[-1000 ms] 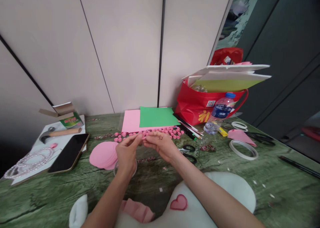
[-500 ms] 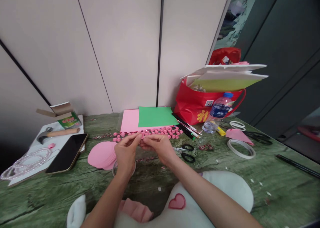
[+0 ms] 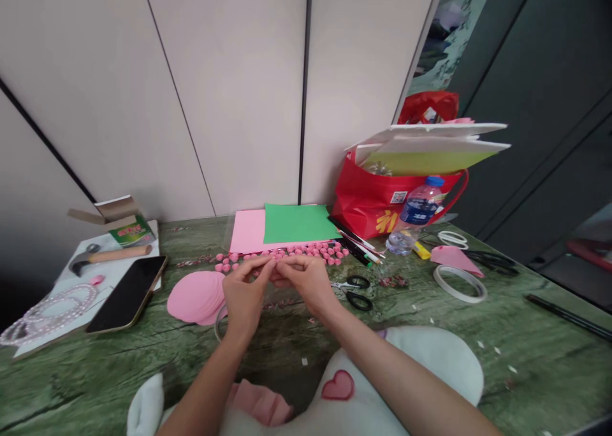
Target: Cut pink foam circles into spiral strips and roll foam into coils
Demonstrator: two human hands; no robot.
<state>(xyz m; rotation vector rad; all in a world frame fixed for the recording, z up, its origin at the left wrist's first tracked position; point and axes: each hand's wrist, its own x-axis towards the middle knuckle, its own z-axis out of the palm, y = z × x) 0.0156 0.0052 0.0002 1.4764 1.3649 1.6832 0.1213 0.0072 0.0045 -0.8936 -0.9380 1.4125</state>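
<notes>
tabletop with both of your hands at work, seen from above and behind. your left hand [image 3: 243, 296] and your right hand [image 3: 312, 286] meet fingertip to fingertip above the table [image 3: 90, 378], thumbs and forefingers drawn together in narrow pinches; whatever lies between them is too small and hidden to tell. the small pink pieces [image 3: 329, 252] lie in a crowded band just beyond your fingertips, and the fanned pink paper discs [image 3: 194, 296] lie beside your left wrist.

the surface is green with a dark, wood-like grain, specked with white scraps. at the back, a green sheet [image 3: 301, 224] overlaps a pink sheet [image 3: 246, 230]. to the left, a white board [image 3: 102, 280] bears a hammer [image 3: 122, 254], a bead string [image 3: 45, 315] and part of a black phone [image 3: 127, 296], with an open box [image 3: 131, 230] at its far end. to the right lie scissors [image 3: 340, 285], pens [image 3: 359, 251] and a tape roll [image 3: 463, 296]; a clear bottle [image 3: 417, 218] with a blue cap stands in front of a red bag [image 3: 356, 194] filled with boards. nearest you, a white plush [image 3: 430, 353] with a pink heart lies under your right forearm, a pink cloth [image 3: 262, 403] between your arms.

the room: pale panels [image 3: 239, 104] with dark seams rise behind the table; dark panels [image 3: 545, 104] stand at right, beside a gap showing patterned fabric.
</notes>
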